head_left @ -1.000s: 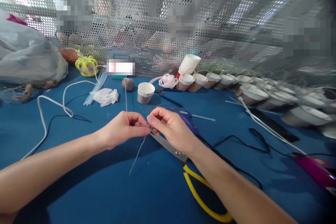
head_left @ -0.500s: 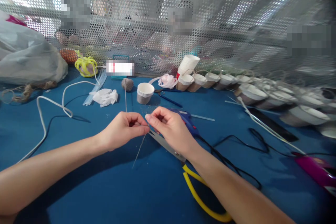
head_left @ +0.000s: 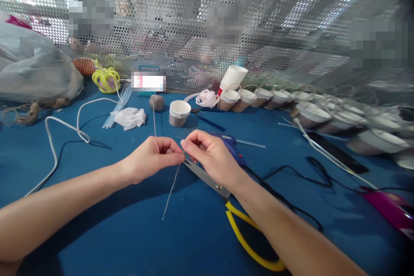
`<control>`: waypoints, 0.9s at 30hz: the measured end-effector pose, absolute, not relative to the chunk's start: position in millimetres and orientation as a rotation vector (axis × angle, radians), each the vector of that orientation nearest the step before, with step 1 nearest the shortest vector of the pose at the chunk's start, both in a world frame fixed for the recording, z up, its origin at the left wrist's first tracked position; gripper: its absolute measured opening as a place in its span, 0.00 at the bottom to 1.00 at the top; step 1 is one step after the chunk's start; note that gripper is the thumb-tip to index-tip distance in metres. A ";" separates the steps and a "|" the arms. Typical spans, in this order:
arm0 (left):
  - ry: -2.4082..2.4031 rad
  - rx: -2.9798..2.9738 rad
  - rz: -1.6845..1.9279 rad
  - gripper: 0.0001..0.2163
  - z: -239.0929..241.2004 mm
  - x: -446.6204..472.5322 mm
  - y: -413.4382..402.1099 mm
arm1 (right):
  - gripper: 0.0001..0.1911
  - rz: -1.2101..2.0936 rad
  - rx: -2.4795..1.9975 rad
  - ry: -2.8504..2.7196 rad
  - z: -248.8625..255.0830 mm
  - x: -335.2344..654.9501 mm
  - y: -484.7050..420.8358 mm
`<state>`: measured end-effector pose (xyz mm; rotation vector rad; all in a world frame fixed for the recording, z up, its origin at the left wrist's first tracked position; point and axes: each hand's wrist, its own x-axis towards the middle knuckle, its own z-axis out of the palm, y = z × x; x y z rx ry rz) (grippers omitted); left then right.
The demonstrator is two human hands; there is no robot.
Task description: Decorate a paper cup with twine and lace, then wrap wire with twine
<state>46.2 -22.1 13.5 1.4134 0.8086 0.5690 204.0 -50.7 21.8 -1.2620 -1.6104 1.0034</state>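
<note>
My left hand (head_left: 152,158) and my right hand (head_left: 210,157) meet at their fingertips over the blue table (head_left: 129,233). Both pinch a thin grey string (head_left: 170,192) whose loose end hangs down and to the left from the pinch. Another length of this string runs up from my left hand to a small grey ball of twine (head_left: 157,102). Yellow-handled scissors (head_left: 223,207) lie on the table under my right wrist, blades pointing at the pinch. A blue glue gun (head_left: 233,151) lies just behind my right hand.
A paper cup (head_left: 179,113) stands behind the hands, and a row of wrapped cups (head_left: 278,99) runs to the right. A white cable (head_left: 64,127), black cables (head_left: 300,177), glue sticks (head_left: 118,108), a plastic bag (head_left: 35,69) and a magenta tool (head_left: 391,209) lie around. A perforated screen (head_left: 207,30) closes the back.
Both hands have stayed together in nearly the same place. The hanging end of the string has swung slightly and looks a little longer than half a second ago.
</note>
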 end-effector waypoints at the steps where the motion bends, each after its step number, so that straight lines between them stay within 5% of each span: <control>1: 0.817 1.437 0.579 0.09 13.2 46.5 -22.2 | 0.12 0.977 -1.272 -1.614 21.7 203.6 -50.9; 11: 0.847 1.505 0.657 0.09 10.2 48.3 -27.6 | 0.12 0.878 -1.327 -1.622 20.9 201.5 -51.6; 18: 0.792 1.372 0.605 0.09 11.8 47.0 -25.1 | 0.11 1.198 -1.142 -1.495 16.9 203.3 -48.8; 27: 0.719 1.530 0.564 0.08 15.1 42.2 -19.5 | 0.15 1.210 -1.128 -1.464 14.3 206.6 -46.5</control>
